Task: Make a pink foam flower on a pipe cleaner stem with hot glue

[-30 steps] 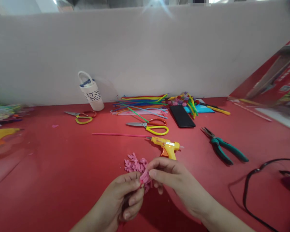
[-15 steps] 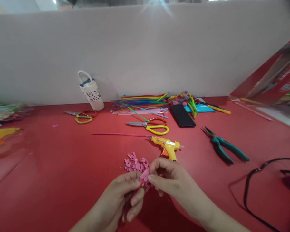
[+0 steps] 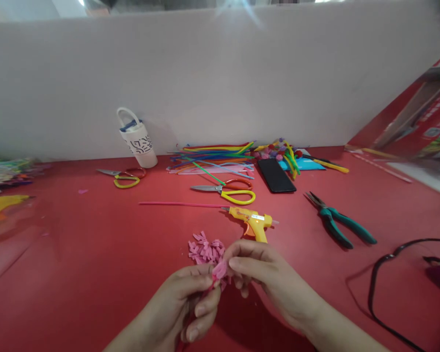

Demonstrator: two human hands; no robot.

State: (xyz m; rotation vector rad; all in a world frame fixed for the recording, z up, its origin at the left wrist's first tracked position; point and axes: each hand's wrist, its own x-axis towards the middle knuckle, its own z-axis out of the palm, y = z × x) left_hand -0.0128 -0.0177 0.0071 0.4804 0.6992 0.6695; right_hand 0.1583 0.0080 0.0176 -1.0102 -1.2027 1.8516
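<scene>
A small pink fringed piece [image 3: 219,270] sits between my two hands at the lower middle. My left hand [image 3: 190,298] is closed, pinching its base and a thin pink stem that runs down through the fingers. With thumb and forefinger bent together, my right hand [image 3: 260,274] grips the upper right side of the same piece. Just behind the fingers lies a heap of cut pink strips [image 3: 206,248], partly covered by the hands. A yellow glue gun [image 3: 252,218] rests beyond my right hand, its handle end hidden by the knuckles.
Scissors [image 3: 238,191], a pink pipe cleaner [image 3: 179,204] and a black phone [image 3: 276,176] lie farther back on the red table [image 3: 95,269]. Green-handled pliers [image 3: 339,222] and a black cable [image 3: 374,283] are at right. A white tumbler [image 3: 139,144] stands by the grey partition [image 3: 220,83].
My right hand's fingers have shifted slightly at the top of the pink piece. The left hand keeps its pinch, and the pink stem below it shows a little more.
</scene>
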